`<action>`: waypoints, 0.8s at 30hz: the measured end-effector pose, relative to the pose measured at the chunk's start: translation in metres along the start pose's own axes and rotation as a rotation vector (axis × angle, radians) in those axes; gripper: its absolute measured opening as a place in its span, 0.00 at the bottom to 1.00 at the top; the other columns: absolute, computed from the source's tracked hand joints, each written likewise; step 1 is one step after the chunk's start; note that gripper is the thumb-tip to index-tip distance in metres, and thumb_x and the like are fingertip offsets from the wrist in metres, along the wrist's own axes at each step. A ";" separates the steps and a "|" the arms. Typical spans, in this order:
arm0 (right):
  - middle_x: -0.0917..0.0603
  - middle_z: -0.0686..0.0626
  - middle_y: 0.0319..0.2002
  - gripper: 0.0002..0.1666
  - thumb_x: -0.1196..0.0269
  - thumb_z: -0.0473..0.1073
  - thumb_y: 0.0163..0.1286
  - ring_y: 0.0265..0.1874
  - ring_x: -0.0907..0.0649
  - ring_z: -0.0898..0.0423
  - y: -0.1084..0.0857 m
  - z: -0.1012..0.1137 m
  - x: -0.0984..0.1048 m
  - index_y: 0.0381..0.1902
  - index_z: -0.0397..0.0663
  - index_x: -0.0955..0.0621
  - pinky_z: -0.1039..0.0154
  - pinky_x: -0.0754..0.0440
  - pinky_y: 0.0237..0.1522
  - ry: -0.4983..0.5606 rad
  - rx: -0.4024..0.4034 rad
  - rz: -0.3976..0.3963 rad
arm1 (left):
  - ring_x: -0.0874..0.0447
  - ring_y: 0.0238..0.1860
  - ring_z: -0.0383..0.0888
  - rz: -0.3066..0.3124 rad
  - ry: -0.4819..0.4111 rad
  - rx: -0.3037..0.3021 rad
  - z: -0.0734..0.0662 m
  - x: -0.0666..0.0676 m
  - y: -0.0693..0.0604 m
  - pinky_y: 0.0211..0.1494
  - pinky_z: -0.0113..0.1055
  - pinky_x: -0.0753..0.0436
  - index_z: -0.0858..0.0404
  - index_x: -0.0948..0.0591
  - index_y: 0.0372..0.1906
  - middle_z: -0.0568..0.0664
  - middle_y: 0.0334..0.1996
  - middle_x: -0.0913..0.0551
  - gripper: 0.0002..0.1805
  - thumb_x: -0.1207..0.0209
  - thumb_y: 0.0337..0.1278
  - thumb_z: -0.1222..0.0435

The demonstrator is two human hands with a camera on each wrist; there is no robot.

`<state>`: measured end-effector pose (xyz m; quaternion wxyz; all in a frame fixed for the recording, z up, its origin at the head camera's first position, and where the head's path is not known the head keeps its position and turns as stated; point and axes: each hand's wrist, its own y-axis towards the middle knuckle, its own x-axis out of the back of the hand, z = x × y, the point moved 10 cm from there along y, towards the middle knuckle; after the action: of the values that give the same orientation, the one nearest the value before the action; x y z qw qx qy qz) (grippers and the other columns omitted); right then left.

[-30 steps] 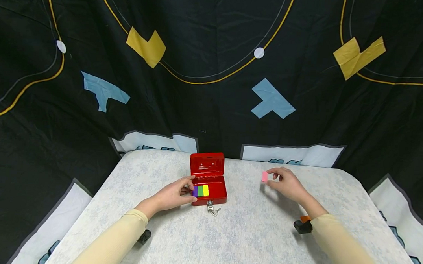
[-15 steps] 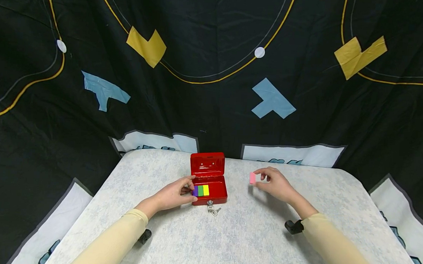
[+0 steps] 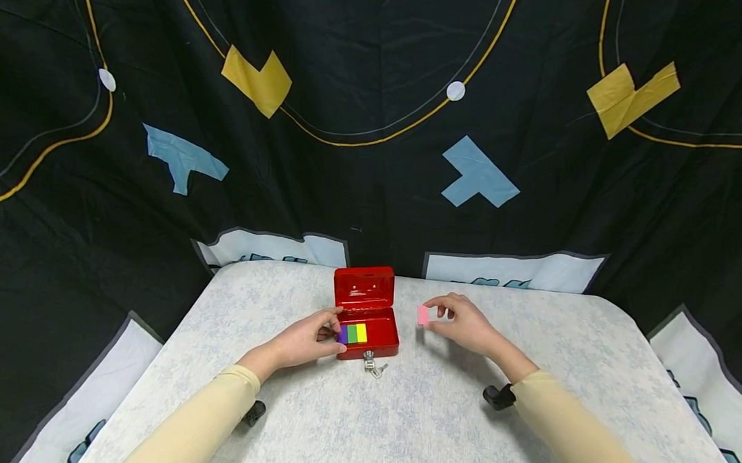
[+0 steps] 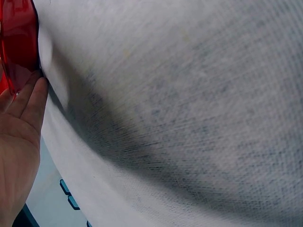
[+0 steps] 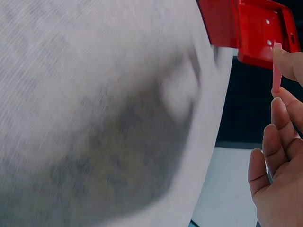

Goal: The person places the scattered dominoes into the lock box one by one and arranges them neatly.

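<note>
A red metal cash box (image 3: 379, 334) stands on the table with its lid (image 3: 364, 288) raised. Inside, along its left part, lie a purple block (image 3: 343, 334), a green block (image 3: 352, 334) and a yellow block (image 3: 362, 333) side by side. My left hand (image 3: 304, 339) holds the box by its left side, thumb at the front corner and forefinger towards the back. In the left wrist view, its fingers (image 4: 33, 101) touch the box's outer wall. To the right of the box, my right hand (image 3: 469, 324) pinches a thin pink block (image 3: 423, 315) upright between thumb and forefinger, above the table.
A small lock with keys (image 3: 371, 364) hangs at the front of the box. The pale patterned table (image 3: 400, 426) extends to a dark curtain (image 3: 373, 190) behind. Black wrist cameras hang under both forearms, the right one (image 3: 499, 397) over the table.
My right hand has moved left with the pink block, bringing it closer to the cash box. The left hand and the box have stayed in place.
</note>
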<state>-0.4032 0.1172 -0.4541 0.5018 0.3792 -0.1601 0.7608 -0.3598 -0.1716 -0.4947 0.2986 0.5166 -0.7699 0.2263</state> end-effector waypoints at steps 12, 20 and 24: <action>0.22 0.56 0.37 0.21 0.28 0.46 0.65 0.40 0.25 0.53 0.010 0.017 -0.020 0.56 0.57 0.16 0.56 0.24 0.42 0.002 0.033 0.022 | 0.19 0.60 0.46 0.002 -0.007 0.003 -0.001 -0.001 0.000 0.67 0.44 0.22 0.56 0.24 0.46 0.50 0.78 0.37 0.20 0.29 0.60 0.51; 0.22 0.57 0.37 0.21 0.28 0.44 0.65 0.40 0.25 0.54 0.016 0.025 -0.031 0.56 0.56 0.16 0.57 0.22 0.41 0.001 0.036 0.033 | 0.19 0.61 0.47 0.007 -0.012 0.002 0.000 -0.001 0.001 0.67 0.45 0.23 0.56 0.25 0.46 0.50 0.78 0.38 0.20 0.30 0.60 0.51; 0.22 0.57 0.36 0.21 0.28 0.45 0.65 0.39 0.25 0.54 0.017 0.026 -0.036 0.56 0.58 0.16 0.57 0.22 0.39 0.004 0.028 0.036 | 0.19 0.61 0.47 0.006 -0.012 -0.003 0.000 -0.001 0.001 0.67 0.45 0.23 0.56 0.25 0.46 0.50 0.78 0.38 0.20 0.30 0.60 0.51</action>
<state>-0.4003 0.0702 -0.4612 0.4829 0.3818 -0.1554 0.7726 -0.3601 -0.1704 -0.4953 0.2940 0.5152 -0.7735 0.2231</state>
